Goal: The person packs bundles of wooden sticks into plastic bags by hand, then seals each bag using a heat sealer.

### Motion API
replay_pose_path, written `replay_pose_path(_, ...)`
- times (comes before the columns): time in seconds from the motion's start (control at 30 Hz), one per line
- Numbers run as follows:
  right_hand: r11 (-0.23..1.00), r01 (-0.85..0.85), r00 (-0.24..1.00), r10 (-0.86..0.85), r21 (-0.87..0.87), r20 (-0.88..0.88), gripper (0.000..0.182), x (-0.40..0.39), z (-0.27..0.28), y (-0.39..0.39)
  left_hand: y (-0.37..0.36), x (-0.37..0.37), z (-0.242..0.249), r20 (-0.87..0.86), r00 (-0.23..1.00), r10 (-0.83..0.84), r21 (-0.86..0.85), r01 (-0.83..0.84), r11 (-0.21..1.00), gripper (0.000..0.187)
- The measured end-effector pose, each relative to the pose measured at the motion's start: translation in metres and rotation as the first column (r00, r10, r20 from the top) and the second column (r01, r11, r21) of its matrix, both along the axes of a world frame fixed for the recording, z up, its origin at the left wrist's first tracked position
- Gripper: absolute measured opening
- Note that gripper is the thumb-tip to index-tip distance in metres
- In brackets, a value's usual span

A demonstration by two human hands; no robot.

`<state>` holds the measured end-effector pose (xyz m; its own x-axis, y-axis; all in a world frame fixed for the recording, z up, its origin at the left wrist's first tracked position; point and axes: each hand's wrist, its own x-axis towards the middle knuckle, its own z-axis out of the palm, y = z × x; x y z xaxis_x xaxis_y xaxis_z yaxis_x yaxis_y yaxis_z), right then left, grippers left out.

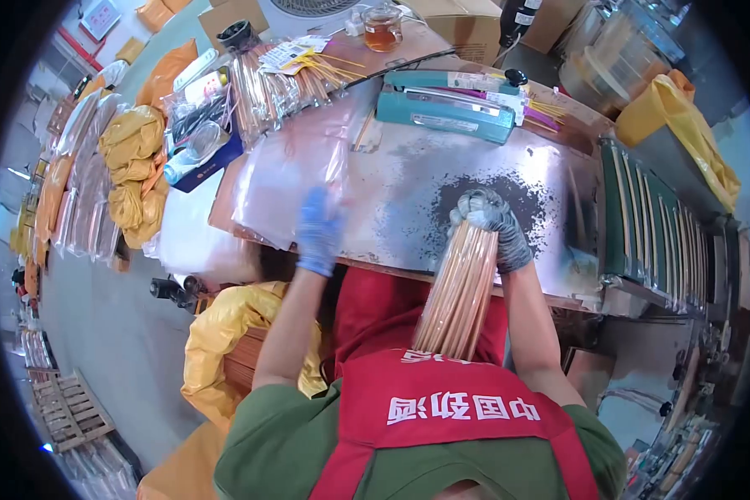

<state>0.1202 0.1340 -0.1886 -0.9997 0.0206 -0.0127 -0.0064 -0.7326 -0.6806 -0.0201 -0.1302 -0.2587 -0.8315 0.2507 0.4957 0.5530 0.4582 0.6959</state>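
Observation:
My right hand (487, 218), in a grey patterned glove, is closed around the upper end of a bundle of thin wooden sticks (458, 292). The bundle slants down over the table's front edge towards my red apron, with a shine like clear wrapping on it. Dark specks (508, 196) lie spread on the table around this hand. My left hand (321, 229), in a blue glove, is smeared by motion beside the right edge of a stack of clear plastic bags (283, 179). Its fingers cannot be made out.
A teal sealing machine (446, 108) stands at the table's back. Wrapped sticks (267, 87) and a glass cup of tea (382, 32) are at the back left. On the right is a dark green rack (654, 221) holding sticks. Yellow sacks (217, 333) stand below left.

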Motion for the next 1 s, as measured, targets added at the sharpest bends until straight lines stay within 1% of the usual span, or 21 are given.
replay_pose_path(0.03,1.0,0.003,0.999,-0.004,0.03,0.038,0.022,-0.002,-0.003,0.005,-0.021,-0.017,0.014,-0.15,0.986,0.072,-0.068,-0.083,0.994,0.027)
replay_pose_path(0.1,1.0,0.008,0.999,-0.009,0.027,0.044,0.025,-0.006,-0.011,-0.001,-0.056,-0.053,-0.007,-0.285,0.957,-0.059,-0.255,-0.016,0.967,0.021)
replay_pose_path(0.13,1.0,0.006,0.999,-0.007,0.024,0.038,0.025,-0.009,-0.011,-0.005,-0.062,-0.067,-0.014,-0.291,0.955,-0.059,-0.258,-0.019,0.966,0.021)
replay_pose_path(0.2,0.993,-0.033,0.994,0.021,0.111,0.105,0.027,-0.014,-0.012,-0.011,-0.067,-0.094,-0.02,0.039,0.999,-0.028,-0.262,0.037,0.964,0.016)
replay_pose_path(0.23,0.986,-0.042,0.994,0.025,0.161,0.103,0.027,-0.016,-0.012,-0.011,-0.07,-0.107,-0.023,0.039,0.999,-0.031,-0.262,0.04,0.964,0.016)
replay_pose_path(0.3,0.982,-0.062,0.994,0.045,0.179,0.098,0.026,-0.015,-0.01,-0.004,-0.07,-0.126,-0.023,0.363,0.928,-0.08,-0.173,0.152,0.973,0.016)
replay_pose_path(0.33,0.977,-0.084,0.993,0.067,0.194,0.094,0.024,-0.014,-0.009,-0.001,-0.064,-0.124,-0.013,0.36,0.929,-0.086,-0.17,0.157,0.973,0.016)
replay_pose_path(0.4,0.983,-0.073,0.992,0.054,0.168,0.114,0.027,-0.013,-0.021,-0.001,-0.041,-0.104,0.023,0.692,0.67,-0.268,0.214,0.165,0.963,0.025)
replay_pose_path(0.47,0.988,-0.052,0.991,0.033,0.147,0.126,0.03,-0.017,-0.023,-0.003,-0.01,-0.073,0.039,0.67,0.621,-0.407,0.405,0.154,0.901,0.025)
replay_pose_path(0.53,0.876,0.004,0.991,-0.066,0.482,0.113,0.042,-0.025,-0.021,-0.018,0.037,-0.005,0.06,0.602,0.502,-0.621,0.64,0.161,0.751,0.025)
replay_pose_path(0.57,0.724,-0.093,0.994,0.031,0.684,0.103,0.045,-0.037,-0.016,-0.025,0.052,0.014,0.057,0.608,0.477,-0.634,0.643,0.173,0.746,0.025)
replay_pose_path(0.63,0.517,-0.166,0.986,0.108,0.84,0.129,0.048,-0.046,-0.021,-0.03,0.072,0.041,0.052,0.684,0.534,-0.497,0.592,-0.01,0.806,0.016)
replay_pose_path(0.67,0.662,-0.117,0.992,0.117,0.74,0.052,0.046,-0.048,-0.039,-0.03,0.072,0.044,0.047,0.684,0.526,-0.506,0.593,0.003,0.805,0.016)
replay_pose_path(0.7,0.785,-0.071,0.992,0.119,0.615,-0.038,0.044,-0.054,-0.054,-0.028,0.066,0.039,0.038,0.668,0.529,-0.523,0.653,-0.08,0.753,0.019)
replay_pose_path(0.73,0.785,-0.063,0.992,0.119,0.616,-0.05,0.044,-0.057,-0.072,-0.023,0.058,0.03,0.028,0.65,0.54,-0.534,0.705,-0.165,0.69,0.021)
replay_pose_path(0.77,0.72,0.055,0.997,-0.006,0.692,-0.073,0.037,-0.055,-0.075,-0.02,0.048,0.02,0.024,0.662,0.496,-0.563,0.73,-0.256,0.633,0.022)
replay_pose_path(0.87,0.828,0.146,0.988,-0.096,0.542,-0.12,0.031,-0.049,-0.069,-0.028,0.045,0.037,0.029,0.649,0.613,-0.451,0.727,-0.324,0.605,0.024)
replay_pose_path(0.9,0.78,0.084,0.996,-0.041,0.62,-0.083,0.03,-0.05,-0.068,-0.029,0.051,0.041,0.024,0.665,0.602,-0.442,0.688,-0.263,0.677,0.019)
replay_pose_path(0.93,0.721,0.019,0.999,0.011,0.692,-0.039,0.03,-0.052,-0.065,-0.032,0.059,0.046,0.028,0.656,0.617,-0.435,0.69,-0.257,0.677,0.019)
replay_pose_path(0.97,0.682,-0.019,0.999,-0.008,0.731,0.033,0.029,-0.053,-0.057,-0.037,0.066,0.053,0.034,0.626,0.679,-0.384,0.633,-0.155,0.759,0.019)
replay_pose_path(1.0,0.681,-0.011,1.0,-0.001,0.733,0.016,0.029,-0.05,-0.05,-0.041,0.068,0.054,0.042,0.582,0.739,-0.339,0.558,-0.059,0.828,0.019)
